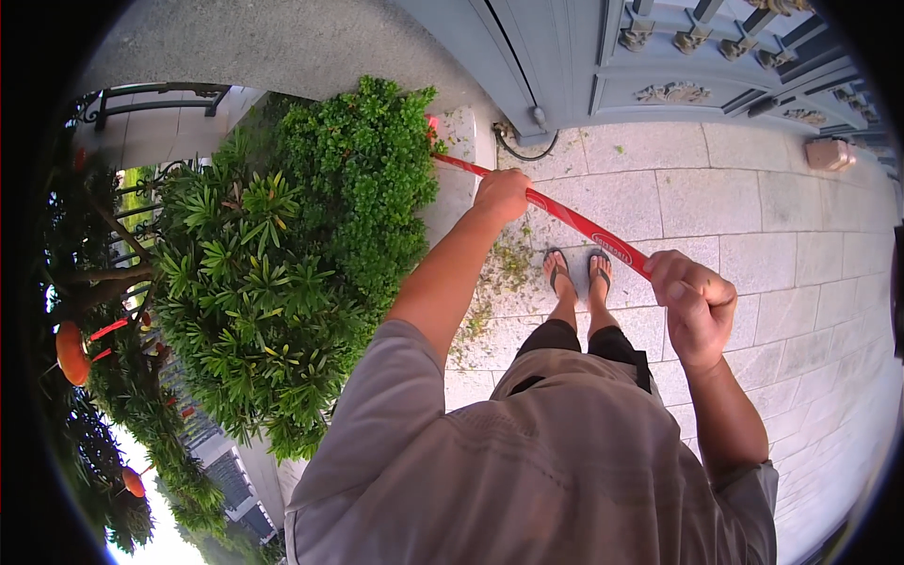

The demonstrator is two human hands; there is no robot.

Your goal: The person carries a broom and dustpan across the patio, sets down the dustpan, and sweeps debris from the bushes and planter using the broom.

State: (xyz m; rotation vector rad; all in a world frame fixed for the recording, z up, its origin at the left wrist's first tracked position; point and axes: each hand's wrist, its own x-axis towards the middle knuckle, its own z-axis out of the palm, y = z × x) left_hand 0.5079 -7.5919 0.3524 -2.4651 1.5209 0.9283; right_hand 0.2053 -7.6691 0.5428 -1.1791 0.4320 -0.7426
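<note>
**Two hands on a red pole beside the hedge**

Standing on pale stone paving (744,254) laid in large square slabs, a person in flip-flops faces a grey ornamental gate (659,56) that closes the top of the view. A black cable (523,151) curls at the gate's foot. To the left a dense green shrub (282,273) fills a raised bed, with a dark iron railing (141,94) behind it and orange fruit-like balls (71,353) hanging low at the left rim. Loose green clippings (504,273) lie scattered on the slabs between the shrub and the feet.

A long red pole (579,221) runs slantwise from the shrub's upper right edge down toward the right. The left hand (501,196) is curled shut around it well up its length, arm stretched forward. The right hand (695,299) is closed in a fist about the pole's near end, thumb on top, the red shaft emerging just above the knuckles. The pole's far tip meets the foliage; what it carries there cannot be made out.
</note>
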